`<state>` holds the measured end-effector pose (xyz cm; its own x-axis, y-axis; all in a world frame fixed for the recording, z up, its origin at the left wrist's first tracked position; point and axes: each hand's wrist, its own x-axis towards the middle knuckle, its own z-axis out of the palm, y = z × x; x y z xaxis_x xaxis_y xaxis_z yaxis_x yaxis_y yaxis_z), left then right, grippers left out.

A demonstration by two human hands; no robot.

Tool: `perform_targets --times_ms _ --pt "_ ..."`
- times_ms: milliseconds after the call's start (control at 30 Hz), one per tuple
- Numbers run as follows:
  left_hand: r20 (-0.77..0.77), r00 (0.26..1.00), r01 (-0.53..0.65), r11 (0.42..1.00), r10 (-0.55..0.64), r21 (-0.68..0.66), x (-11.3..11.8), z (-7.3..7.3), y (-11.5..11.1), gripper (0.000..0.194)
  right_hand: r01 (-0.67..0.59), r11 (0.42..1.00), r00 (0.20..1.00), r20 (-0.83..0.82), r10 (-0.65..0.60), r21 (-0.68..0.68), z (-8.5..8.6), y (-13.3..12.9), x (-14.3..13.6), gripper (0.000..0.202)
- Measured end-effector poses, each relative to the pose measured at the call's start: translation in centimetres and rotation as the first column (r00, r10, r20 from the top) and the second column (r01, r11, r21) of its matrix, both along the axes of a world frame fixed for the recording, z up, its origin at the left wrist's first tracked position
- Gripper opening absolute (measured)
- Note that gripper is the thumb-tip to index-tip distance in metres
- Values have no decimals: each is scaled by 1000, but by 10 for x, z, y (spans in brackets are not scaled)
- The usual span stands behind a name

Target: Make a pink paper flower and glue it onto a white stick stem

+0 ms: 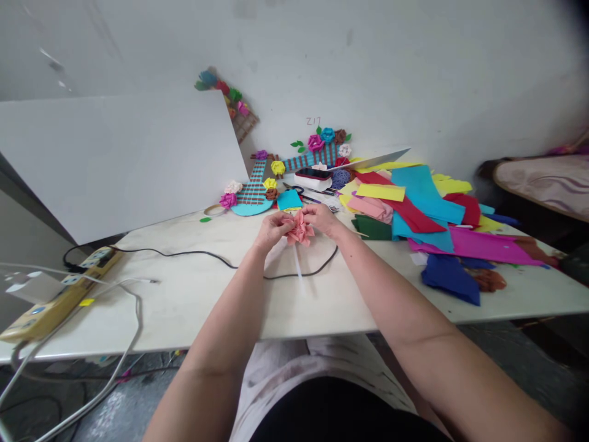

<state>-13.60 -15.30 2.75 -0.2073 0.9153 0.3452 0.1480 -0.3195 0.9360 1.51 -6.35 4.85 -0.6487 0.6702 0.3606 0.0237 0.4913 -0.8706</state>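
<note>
A salmon-pink paper flower (pixel 300 231) is held above the middle of the white table, its folded petals spread outward. My left hand (pixel 275 227) pinches its left edge. From the upper right, the fingers of my right hand (pixel 321 220) are closed on the petals. A thin translucent white stick (pixel 298 261) points down from below the flower; whether it is attached cannot be seen. Just behind my hands lies a square of turquoise paper (pixel 289 200). My fingertips hide part of the flower's back.
Coloured crepe paper sheets (pixel 414 202) are heaped on the right. Paper-flower decorations (pixel 255 184) lean at the back near a phone on a white box (pixel 313 178). A white board (pixel 124 166) stands left. A black cable (pixel 197 252) crosses from the power strip (pixel 69 294).
</note>
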Motion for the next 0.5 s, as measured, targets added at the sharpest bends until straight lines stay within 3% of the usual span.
perform_targets --times_ms 200,500 --pt "-46 999 12 1000 -11 26 3 1 0 34 64 996 998 2 -64 55 -3 5 -1 17" --pt "5 1000 16 1000 -16 -6 6 3 -2 35 94 995 995 -23 -95 -40 0 1 -3 12"
